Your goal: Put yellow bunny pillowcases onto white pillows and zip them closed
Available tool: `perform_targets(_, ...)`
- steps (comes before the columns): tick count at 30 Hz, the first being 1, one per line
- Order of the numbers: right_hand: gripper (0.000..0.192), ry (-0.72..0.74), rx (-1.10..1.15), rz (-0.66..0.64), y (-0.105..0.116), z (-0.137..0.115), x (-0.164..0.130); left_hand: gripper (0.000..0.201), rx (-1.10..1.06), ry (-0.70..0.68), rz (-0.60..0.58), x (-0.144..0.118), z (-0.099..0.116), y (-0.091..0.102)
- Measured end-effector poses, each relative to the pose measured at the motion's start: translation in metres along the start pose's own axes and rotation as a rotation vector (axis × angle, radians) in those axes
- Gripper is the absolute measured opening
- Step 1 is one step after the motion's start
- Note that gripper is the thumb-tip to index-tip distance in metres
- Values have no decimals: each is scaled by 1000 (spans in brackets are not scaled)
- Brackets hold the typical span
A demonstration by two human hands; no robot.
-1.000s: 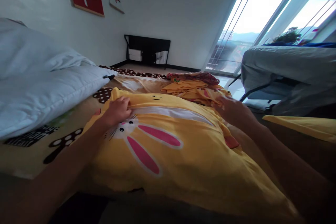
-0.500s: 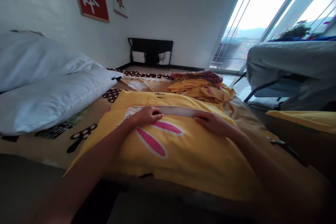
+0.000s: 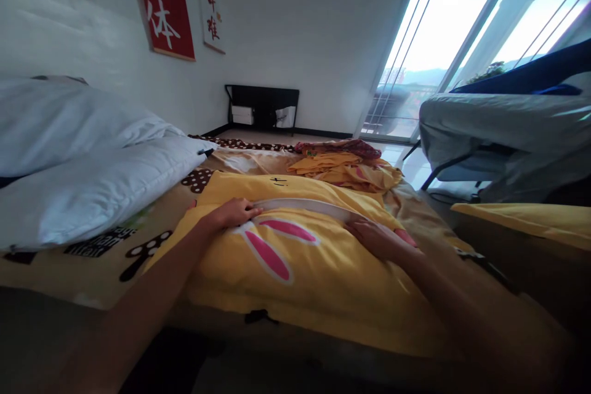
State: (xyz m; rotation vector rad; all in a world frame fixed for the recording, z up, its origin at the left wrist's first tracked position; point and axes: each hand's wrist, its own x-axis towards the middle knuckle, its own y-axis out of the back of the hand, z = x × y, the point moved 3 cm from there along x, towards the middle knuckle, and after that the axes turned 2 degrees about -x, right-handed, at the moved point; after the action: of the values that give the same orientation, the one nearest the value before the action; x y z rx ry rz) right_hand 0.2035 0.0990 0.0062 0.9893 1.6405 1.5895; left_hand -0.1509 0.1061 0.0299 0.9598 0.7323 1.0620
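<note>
Yellow cloth (image 3: 323,283) with a pink-eared rabbit print lies spread flat across the near half of the bed (image 3: 92,258), its near edge hanging toward the camera and its far edge folded back along a white band (image 3: 305,205) that runs across the cloth between the two hands. The bed itself is covered by a tan sheet printed with brown spotted mushrooms, which shows bare to the left of the cloth. Two white pillows (image 3: 87,178) are stacked at the left side of the bed, close to the cloth's left corner but apart from it. Beyond the cloth, at the far end of the bed, sits a crumpled pile of clothes (image 3: 346,166), yellow with a patterned reddish piece on top. A grey covered frame (image 3: 498,135) stands to the right by the bright window (image 3: 443,31), and a red wall hanging (image 3: 164,3) with white characters hangs above the pillows.

The left hand (image 3: 233,214) rests palm down on the cloth at the left end of the white band, fingers (image 3: 252,210) together and stretched flat, tips touching the band. The right hand (image 3: 376,239) lies palm down at the band's right end, fingers (image 3: 355,228) together and flat on the yellow surface, pointing inward toward the left hand. Neither hand clamps the cloth; both press on top of it.
</note>
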Motion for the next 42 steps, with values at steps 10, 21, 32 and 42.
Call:
perform_targets(10, 51, -71, 5, 13, 17, 4, -6, 37, 50, -4, 147, -30, -30, 48)
perform_targets(21, 47, 145, 60, 290, 28, -35, 5, 23, 240, -7, 278, -34, -44, 46)
perform_targets(32, 46, 180, -62, -6, 27, -74, 24, 40, -51, 103, 252, -22, -70, 37)
perform_targets(42, 34, 318, 6, 98, 60, -176, 100, 18, 49, 307, 213, -13, -62, 22)
